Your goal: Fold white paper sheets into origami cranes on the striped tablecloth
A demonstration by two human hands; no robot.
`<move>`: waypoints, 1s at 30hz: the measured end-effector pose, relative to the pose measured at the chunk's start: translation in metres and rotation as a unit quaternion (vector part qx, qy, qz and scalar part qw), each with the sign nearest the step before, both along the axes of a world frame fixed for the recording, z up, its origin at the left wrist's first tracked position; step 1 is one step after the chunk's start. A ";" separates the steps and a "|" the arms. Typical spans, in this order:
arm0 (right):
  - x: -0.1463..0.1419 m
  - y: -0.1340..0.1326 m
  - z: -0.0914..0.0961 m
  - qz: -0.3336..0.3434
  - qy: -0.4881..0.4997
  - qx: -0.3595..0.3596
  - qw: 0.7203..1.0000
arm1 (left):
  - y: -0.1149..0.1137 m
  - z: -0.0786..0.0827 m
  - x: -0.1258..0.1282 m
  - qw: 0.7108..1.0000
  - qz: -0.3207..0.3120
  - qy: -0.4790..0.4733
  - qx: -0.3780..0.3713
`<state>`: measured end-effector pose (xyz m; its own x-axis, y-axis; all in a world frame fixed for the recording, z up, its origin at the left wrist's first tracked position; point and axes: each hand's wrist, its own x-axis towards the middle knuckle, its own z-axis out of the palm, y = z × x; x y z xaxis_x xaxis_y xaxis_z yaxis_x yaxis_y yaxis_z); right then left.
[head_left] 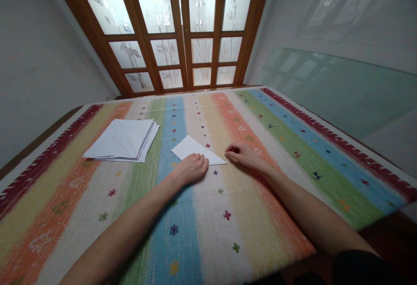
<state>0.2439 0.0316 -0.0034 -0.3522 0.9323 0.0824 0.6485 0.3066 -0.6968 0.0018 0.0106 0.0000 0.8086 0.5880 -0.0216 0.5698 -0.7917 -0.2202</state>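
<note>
A white sheet of paper, folded into a pointed wedge, lies flat on the striped tablecloth with its sharp tip to the right. Over its near edge sits my left hand, fingers curled and pressed together on the paper, hiding part of that edge. My right hand hovers or rests just beyond the tip, apart from the paper. Its fingers are curled in with thumb and forefinger close together, and nothing shows between them. To the left lies a stack of white paper sheets, slightly uneven at its right side.
The tablecloth with coloured stripes and small motifs covers the table. Its right side runs alongside a glass panel against the wall. Behind the far edge stand wooden doors with frosted panes.
</note>
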 end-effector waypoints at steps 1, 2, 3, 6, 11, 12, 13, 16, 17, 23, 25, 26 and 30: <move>0.001 0.002 -0.001 -0.013 0.015 0.004 1.000 | -0.001 -0.001 0.001 1.000 0.003 -0.008 -0.008; 0.002 0.003 -0.002 -0.020 0.024 0.008 0.999 | -0.001 -0.001 0.001 1.000 0.006 -0.018 -0.016; 0.002 0.003 -0.002 -0.022 0.028 0.011 0.999 | -0.001 -0.002 0.001 0.999 0.010 -0.028 -0.025; 0.001 0.002 -0.002 -0.014 0.008 0.019 1.000 | -0.002 -0.005 0.000 0.997 0.028 -0.050 -0.047; -0.014 -0.009 -0.003 -0.013 -0.013 0.024 1.000 | -0.004 -0.009 -0.004 0.980 0.086 -0.164 -0.072; -0.017 -0.011 -0.004 -0.012 -0.013 0.033 0.999 | -0.003 -0.010 -0.005 0.967 0.112 -0.216 -0.071; -0.020 -0.013 -0.005 -0.006 -0.016 0.042 0.999 | -0.003 -0.012 -0.007 0.951 0.141 -0.267 -0.074; -0.024 -0.016 -0.009 0.047 -0.043 0.068 0.996 | -0.001 -0.016 -0.014 0.910 0.199 -0.347 -0.111; -0.024 -0.016 -0.011 0.063 -0.052 0.085 0.993 | 0.000 -0.017 -0.017 0.909 0.197 -0.346 -0.119; -0.020 -0.013 -0.023 0.086 -0.097 0.201 0.971 | -0.003 -0.018 -0.025 0.963 0.093 -0.247 -0.050; -0.020 -0.013 -0.024 0.097 -0.112 0.204 0.968 | -0.005 -0.016 -0.026 0.972 0.067 -0.221 -0.048; -0.020 -0.013 -0.024 0.101 -0.118 0.203 0.967 | -0.006 -0.015 -0.026 0.973 0.057 -0.218 -0.051; -0.018 -0.013 -0.020 0.098 -0.119 0.180 0.971 | -0.007 -0.012 -0.029 0.972 0.035 -0.223 -0.071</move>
